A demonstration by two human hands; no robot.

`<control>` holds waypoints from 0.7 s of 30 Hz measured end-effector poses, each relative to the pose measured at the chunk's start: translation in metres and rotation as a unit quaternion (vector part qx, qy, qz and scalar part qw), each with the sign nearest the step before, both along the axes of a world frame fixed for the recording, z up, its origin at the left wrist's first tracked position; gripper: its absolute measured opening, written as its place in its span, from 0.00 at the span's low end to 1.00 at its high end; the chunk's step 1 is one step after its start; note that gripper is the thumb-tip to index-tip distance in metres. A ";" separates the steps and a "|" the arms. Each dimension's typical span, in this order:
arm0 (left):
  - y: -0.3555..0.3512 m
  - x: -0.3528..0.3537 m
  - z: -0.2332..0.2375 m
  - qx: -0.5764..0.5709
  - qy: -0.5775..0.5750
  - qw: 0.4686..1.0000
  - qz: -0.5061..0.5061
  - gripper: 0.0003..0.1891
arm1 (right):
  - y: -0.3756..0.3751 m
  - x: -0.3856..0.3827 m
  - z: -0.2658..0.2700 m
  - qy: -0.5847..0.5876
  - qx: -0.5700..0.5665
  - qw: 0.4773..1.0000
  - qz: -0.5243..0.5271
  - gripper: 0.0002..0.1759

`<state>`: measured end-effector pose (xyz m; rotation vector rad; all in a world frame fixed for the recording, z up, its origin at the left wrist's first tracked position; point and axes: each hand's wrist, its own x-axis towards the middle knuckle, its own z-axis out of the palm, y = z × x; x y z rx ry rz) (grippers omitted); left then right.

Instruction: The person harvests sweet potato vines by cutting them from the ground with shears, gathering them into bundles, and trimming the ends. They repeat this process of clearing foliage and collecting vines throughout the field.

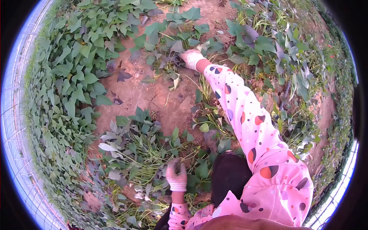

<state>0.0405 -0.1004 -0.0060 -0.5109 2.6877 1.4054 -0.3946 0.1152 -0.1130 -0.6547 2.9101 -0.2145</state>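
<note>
My right hand (191,58), in a pale glove, reaches far forward into a clump of sweet potato vines (163,48). Its fingers are closed at the leafy stems, their tips partly hidden by leaves. Close to my body, my left hand (176,176) wears a striped, soiled glove. Thumb and forefinger curve apart with a gap between them, and nothing shows in that gap. This hand rests against a pile of loose vines (149,159) with pale green stems and leaves, some turned underside up.
Reddish bare soil (134,92) lies between the two clumps. Dense standing vines (76,69) fill the left side. More tangled vines (283,57) lie along the right. My dark-clothed knee (230,176) is beside the pile. A greenhouse frame (19,153) curves along the left edge.
</note>
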 end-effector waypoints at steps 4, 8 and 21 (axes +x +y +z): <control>0.003 0.007 -0.014 0.032 -0.060 0.998 0.006 0.13 | -0.003 -0.033 -0.033 -0.022 0.051 0.998 0.013 0.13; -0.002 0.012 -0.012 0.039 -0.062 0.997 0.004 0.13 | -0.013 -0.027 -0.022 -0.079 0.072 0.993 -0.048 0.14; 0.004 -0.015 0.002 0.127 -0.008 0.992 0.012 0.14 | 0.061 0.104 0.073 -0.151 -0.540 0.801 -0.209 0.17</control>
